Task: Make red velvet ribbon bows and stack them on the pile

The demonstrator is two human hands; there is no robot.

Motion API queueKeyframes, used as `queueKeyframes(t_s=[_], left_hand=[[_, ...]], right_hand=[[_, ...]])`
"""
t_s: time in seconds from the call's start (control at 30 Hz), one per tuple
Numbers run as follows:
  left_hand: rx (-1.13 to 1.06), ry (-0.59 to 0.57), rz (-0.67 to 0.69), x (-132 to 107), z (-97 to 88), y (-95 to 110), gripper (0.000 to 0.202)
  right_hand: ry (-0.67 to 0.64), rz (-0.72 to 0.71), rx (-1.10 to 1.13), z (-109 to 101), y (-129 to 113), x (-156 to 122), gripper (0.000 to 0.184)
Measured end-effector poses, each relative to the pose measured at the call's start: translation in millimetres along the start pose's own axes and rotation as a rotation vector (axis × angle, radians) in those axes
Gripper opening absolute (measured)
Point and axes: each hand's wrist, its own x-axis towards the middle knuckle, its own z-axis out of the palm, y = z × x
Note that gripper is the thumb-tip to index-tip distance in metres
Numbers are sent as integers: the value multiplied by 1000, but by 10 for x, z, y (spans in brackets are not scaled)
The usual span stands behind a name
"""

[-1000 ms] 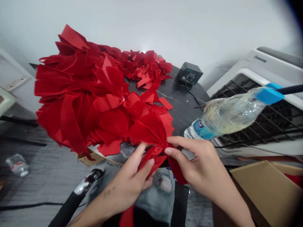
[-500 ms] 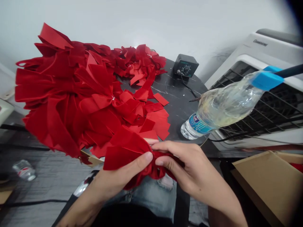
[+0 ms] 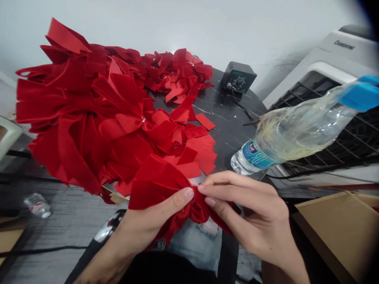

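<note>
At the black table [image 3: 227, 134]: gathered red velvet piece [image 3: 158, 185]
Handling: light, soft, floppy; hold at gathered waist
Left hand [image 3: 154, 223]: pinching waist
Right hand [image 3: 248, 209]: pinching waist

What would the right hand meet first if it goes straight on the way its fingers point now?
The right hand points left, and its fingertips already reach the gathered red velvet, so that comes first. The left thumb lies close beyond, though depth is unclear here.

The red velvet piece [image 3: 158, 185] now bunches tighter between left hand [image 3: 148, 225] and right hand [image 3: 248, 209].
</note>
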Motion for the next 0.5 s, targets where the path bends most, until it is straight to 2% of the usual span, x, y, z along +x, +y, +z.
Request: queueKeyframes(t_s=[0.13, 0.23, 0.33, 0.5], left_hand=[[63, 5, -3, -31, -6, 1, 17], [84, 6, -4, -28, -19, 10, 20], [29, -19, -2, -2, -35, 14, 21], [-76, -139, -45, 27, -65, 37, 21]], right_hand=[[105, -14, 38, 60, -22, 13, 28], [129, -23, 29, 96, -13, 17, 29], [84, -29, -4, 95, -7, 16, 27], [-35, -37, -76, 34, -21, -12, 34]])
